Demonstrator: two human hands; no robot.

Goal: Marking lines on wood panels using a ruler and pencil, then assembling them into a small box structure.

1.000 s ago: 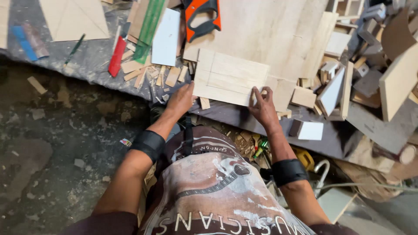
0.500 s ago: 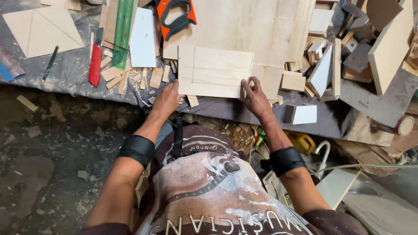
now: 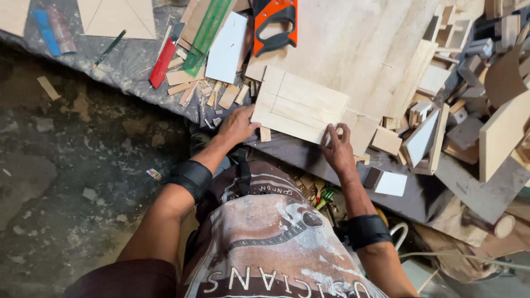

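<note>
Your left hand [image 3: 238,124] and right hand [image 3: 338,148] rest with fingers spread on the near corners of the wooden panel [image 3: 300,104] at frame centre, as half a second ago; it stays flat on the tabletop [image 3: 353,49]. Beyond, upper centre, lies an orange-handled saw [image 3: 275,23].

Woodworking shop, handsaw [image 3: 274,25] on cluttered bench [image 3: 342,49], plywood offcuts [image 3: 430,127], dusty floor [image 3: 66,182]

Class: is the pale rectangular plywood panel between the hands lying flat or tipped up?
Flat: the pale rectangular plywood panel lies face-up on the bench, both hands at its near edge.
</note>
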